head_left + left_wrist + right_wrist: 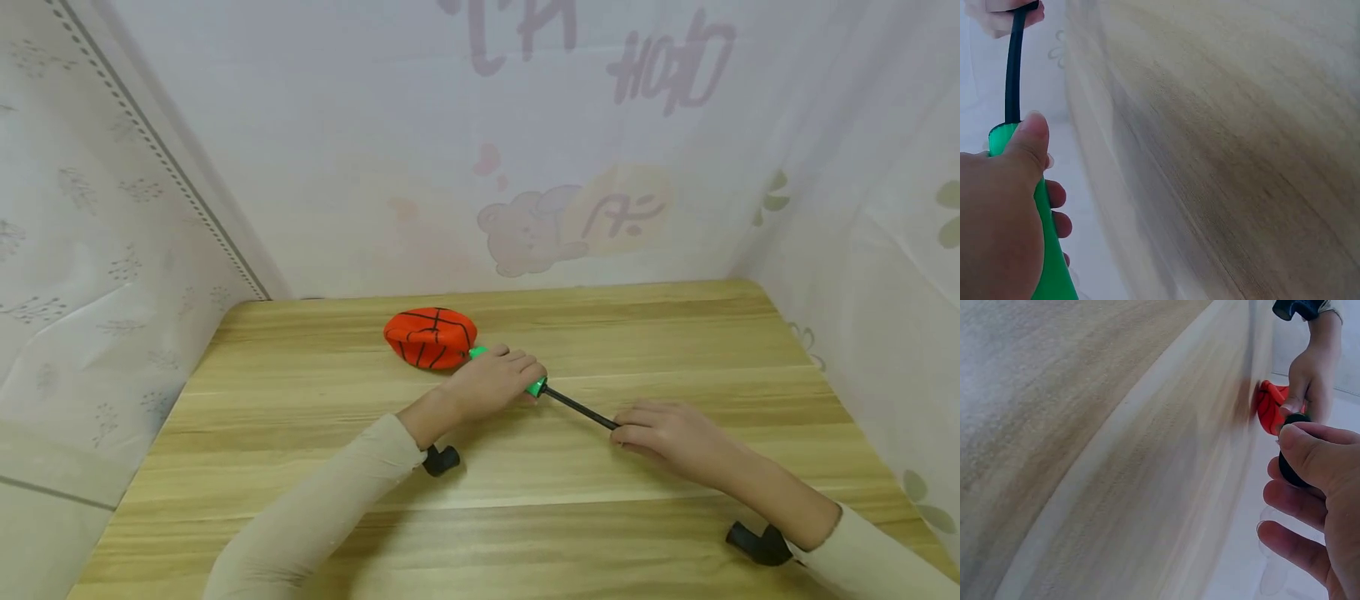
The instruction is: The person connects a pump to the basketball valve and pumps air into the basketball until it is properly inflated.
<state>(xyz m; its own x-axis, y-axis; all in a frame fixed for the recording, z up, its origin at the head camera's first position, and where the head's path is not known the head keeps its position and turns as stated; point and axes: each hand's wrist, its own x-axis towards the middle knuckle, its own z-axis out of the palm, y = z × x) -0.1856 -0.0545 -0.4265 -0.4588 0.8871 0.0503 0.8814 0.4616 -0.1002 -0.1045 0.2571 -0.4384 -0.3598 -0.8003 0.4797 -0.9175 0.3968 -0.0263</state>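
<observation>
A sagging, partly flat orange-red basketball (431, 340) with black lines lies near the back of the table. My left hand (491, 385) is wrapped around the green barrel of a hand pump (537, 387), whose far end meets the ball's right side. Whether a needle sits in the ball cannot be made out. From the barrel a black rod (579, 407) extends toward my right hand (675, 440). In the right wrist view, thumb and fingers grip the pump's black handle (1291, 464). The left wrist view shows my thumb lying along the green barrel (1054, 265).
The wood-grain table (300, 400) carries the ball. Pale printed cloth (360, 150) hangs behind it and at both sides. A black wrist camera mount (441, 460) sits under my left wrist, another mount (757, 543) under my right.
</observation>
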